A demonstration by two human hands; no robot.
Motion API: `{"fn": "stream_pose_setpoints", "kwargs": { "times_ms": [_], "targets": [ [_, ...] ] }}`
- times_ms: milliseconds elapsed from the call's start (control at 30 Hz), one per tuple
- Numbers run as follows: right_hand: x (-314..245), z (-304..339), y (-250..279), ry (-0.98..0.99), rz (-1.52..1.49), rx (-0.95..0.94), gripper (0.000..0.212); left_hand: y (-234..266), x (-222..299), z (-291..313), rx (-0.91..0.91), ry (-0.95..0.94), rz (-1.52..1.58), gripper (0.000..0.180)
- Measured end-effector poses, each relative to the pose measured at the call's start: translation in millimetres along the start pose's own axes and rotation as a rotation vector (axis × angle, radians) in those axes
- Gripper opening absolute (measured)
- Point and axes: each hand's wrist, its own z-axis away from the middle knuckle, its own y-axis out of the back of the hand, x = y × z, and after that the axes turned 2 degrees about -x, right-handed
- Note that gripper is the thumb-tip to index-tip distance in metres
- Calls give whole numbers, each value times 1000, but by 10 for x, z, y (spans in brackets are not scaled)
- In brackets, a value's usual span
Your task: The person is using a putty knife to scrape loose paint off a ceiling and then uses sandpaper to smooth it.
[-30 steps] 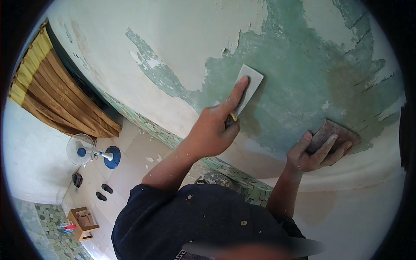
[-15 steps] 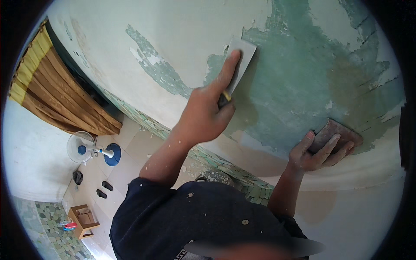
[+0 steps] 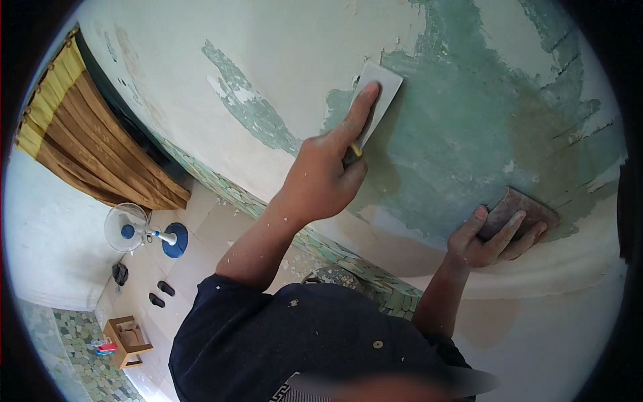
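My left hand [image 3: 325, 171] grips a putty scraper [image 3: 380, 84], its forefinger stretched along the pale flat blade. A bit of yellow handle shows beside the thumb; the rest is hidden in the palm. The blade lies against the wall [image 3: 442, 127], at the edge between white coating and a bare green patch. Lower on the right, my right hand [image 3: 479, 244] holds a worn grey-brown rectangular plate or pad [image 3: 519, 209] against the green patch, fingers spread over its face. Its exact kind I cannot tell.
Mosaic stone trim [image 3: 228, 191] runs along the wall's foot, with loose flakes on the tiled floor [image 3: 207, 248]. To the left are a brown and yellow curtain [image 3: 100, 141], a standing fan [image 3: 175, 240], black sandals [image 3: 161, 293] and a wooden stool [image 3: 127, 342].
The whole view has shifted slightly. Both hands and their tools keep nearly the same places on the wall.
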Motion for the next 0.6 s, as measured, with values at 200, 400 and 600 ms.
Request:
{"fn": "stream_pose_setpoints", "kwargs": {
  "times_ms": [200, 400, 600],
  "targets": [
    [-4, -12, -28, 4, -32, 8, 58, -99, -68, 161, -31, 37, 3, 93],
    [49, 36, -13, 11, -9, -6, 59, -3, 40, -118, 80, -53, -24, 94],
    [-24, -56, -40, 18, -41, 23, 57, -142, -114, 116, 55, 1, -11, 95]
  ]
}}
